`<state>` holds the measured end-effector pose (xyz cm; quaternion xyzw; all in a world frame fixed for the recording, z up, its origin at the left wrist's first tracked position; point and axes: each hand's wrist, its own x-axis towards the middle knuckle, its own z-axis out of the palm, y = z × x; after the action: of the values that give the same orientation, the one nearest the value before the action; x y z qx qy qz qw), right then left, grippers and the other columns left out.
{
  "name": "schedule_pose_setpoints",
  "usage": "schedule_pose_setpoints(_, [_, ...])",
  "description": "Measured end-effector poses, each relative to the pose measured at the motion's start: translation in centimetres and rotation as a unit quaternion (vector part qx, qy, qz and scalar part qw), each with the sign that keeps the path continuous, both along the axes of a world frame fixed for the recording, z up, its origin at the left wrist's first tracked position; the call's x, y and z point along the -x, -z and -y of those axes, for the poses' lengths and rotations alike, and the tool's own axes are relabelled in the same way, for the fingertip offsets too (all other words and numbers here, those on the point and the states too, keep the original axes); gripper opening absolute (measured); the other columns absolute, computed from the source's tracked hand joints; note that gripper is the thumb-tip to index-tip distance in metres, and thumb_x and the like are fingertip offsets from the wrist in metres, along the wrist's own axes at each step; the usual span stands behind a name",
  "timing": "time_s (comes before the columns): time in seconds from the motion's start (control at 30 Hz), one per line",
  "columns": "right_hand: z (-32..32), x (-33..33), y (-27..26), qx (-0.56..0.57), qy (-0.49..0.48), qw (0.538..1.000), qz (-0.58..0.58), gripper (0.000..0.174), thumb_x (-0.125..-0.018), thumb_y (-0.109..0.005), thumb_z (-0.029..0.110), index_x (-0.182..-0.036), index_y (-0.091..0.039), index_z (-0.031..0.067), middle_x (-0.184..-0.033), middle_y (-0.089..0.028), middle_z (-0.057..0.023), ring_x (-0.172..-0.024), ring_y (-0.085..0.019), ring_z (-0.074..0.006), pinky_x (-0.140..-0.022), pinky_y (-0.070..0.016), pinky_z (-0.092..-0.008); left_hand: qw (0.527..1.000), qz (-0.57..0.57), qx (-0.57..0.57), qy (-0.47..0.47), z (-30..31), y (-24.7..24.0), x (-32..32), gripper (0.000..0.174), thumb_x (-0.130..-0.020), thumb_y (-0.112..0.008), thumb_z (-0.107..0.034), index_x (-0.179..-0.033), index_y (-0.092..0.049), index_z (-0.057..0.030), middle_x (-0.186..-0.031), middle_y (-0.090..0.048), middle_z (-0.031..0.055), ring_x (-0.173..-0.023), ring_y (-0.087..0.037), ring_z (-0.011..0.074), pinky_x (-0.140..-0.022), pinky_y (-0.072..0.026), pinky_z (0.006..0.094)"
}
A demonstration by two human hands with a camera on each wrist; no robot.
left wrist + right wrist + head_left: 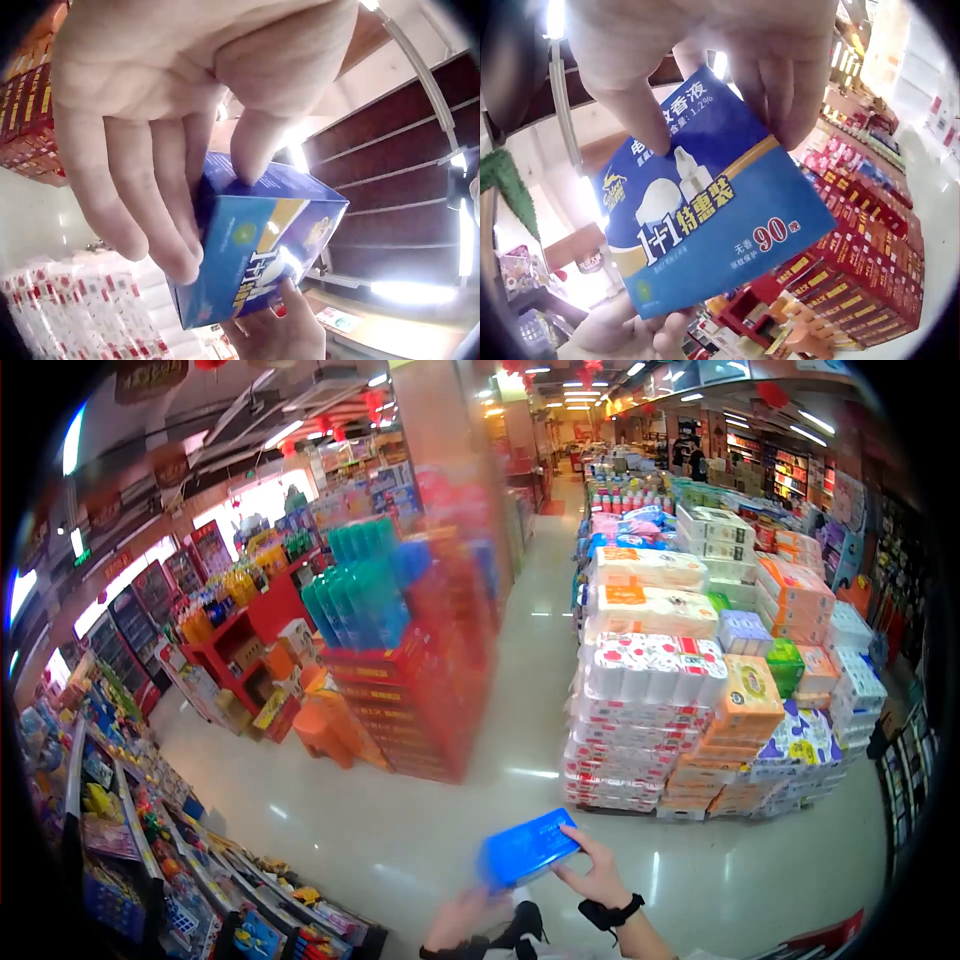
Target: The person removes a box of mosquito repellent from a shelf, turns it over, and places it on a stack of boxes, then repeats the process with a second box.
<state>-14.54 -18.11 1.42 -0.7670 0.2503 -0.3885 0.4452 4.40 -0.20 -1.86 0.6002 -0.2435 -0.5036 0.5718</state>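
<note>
A blue box of mosquito-repellent liquid [528, 850] is held up over the floor, low in the head view. In the right wrist view its printed front [712, 199] shows a white heater and bottle. My right hand [600, 872] grips the box at its right end, thumb [641, 124] on the front and fingers behind. My left hand [462, 920], blurred in the head view, is at the lower left corner. From the left wrist, its thumb [255, 146] lies against a narrow purple side and its fingers run along the box's edge.
Stacked tissue packs [655, 670] stand ahead to the right. On the left is a red carton display [400, 700] topped with teal bottles [350, 595], with orange stools [325, 725] beside it. Shelves of toys [180, 860] line the lower left. A tiled aisle [535, 630] runs between displays.
</note>
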Motion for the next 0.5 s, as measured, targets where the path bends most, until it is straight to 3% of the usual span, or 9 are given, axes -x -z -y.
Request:
schedule_pose_setpoints(0.13, [7.3,-5.8,-2.9,0.046,-0.028,0.998,-0.014,0.061,-0.074,-0.079,0.013,-0.13,-0.056,0.0047,-0.115,-0.065,-0.0172,-0.105,-0.065,-0.0239,-0.09,-0.0502,-0.0326,0.998,-0.049,0.026,0.024,7.2,-2.8,-6.2,0.044,-0.099,-0.052,-0.03,-0.121,-0.06,0.0068,-0.108,-0.069,0.015,-0.099,-0.066,0.0201,-0.092,-0.0484,0.034])
schedule_pose_setpoints(0.17, [8.9,-7.1,-3.6,0.042,-0.042,0.998,-0.014,0.06,-0.075,-0.078,0.013,-0.13,-0.056,0.0045,-0.115,-0.065,-0.0168,-0.105,-0.064,-0.0242,-0.09,-0.0501,-0.0325,0.997,-0.069,0.018,0.031,8.6,-3.8,-7.7,0.041,-0.1,-0.052,-0.024,-0.123,-0.056,0.0093,-0.114,-0.066,0.0195,-0.103,-0.066,0.0265,-0.094,-0.05,0.0362])
schedule_pose_setpoints(0.27, [13.8,-12.2,-4.4,0.052,-0.067,0.996,-0.006,0.058,-0.075,-0.076,0.012,-0.128,-0.055,0.0032,-0.115,-0.065,-0.0159,-0.103,-0.064,-0.0261,-0.088,-0.05,-0.0329,0.994,0.011,0.085,0.072,12.7,-2.2,-12.3,0.038,-0.1,-0.051,-0.021,-0.119,-0.059,0.0104,-0.109,-0.068,0.0193,-0.101,-0.067,0.0264,-0.092,-0.0509,0.0357])
schedule_pose_setpoints(0.33, [16.6,-14.5,-4.5,0.088,-0.066,0.993,-0.029,0.059,-0.074,-0.075,0.011,-0.128,-0.055,0.003,-0.114,-0.064,-0.0161,-0.101,-0.064,-0.0267,-0.086,-0.0502,-0.0336,0.996,-0.015,0.067,0.061,15.6,-2.0,-14.1,0.036,-0.099,-0.052,-0.02,-0.117,-0.06,0.0105,-0.107,-0.068,0.0182,-0.1,-0.067,0.0259,-0.091,-0.0515,0.0352])
schedule_pose_setpoints(0.5, [22.5,-20.1,-2.4,0.002,-0.061,0.998,0.034,0.06,-0.072,-0.07,0.009,-0.13,-0.054,0.0025,-0.122,-0.061,-0.0162,-0.111,-0.059,-0.0277,-0.097,-0.0437,-0.0366,0.996,-0.027,0.065,0.055,21.8,-1.2,-18.6,0.036,-0.098,-0.055,-0.021,-0.116,-0.061,0.0103,-0.104,-0.069,0.0152,-0.098,-0.067,0.0238,-0.089,-0.0513,0.0344])
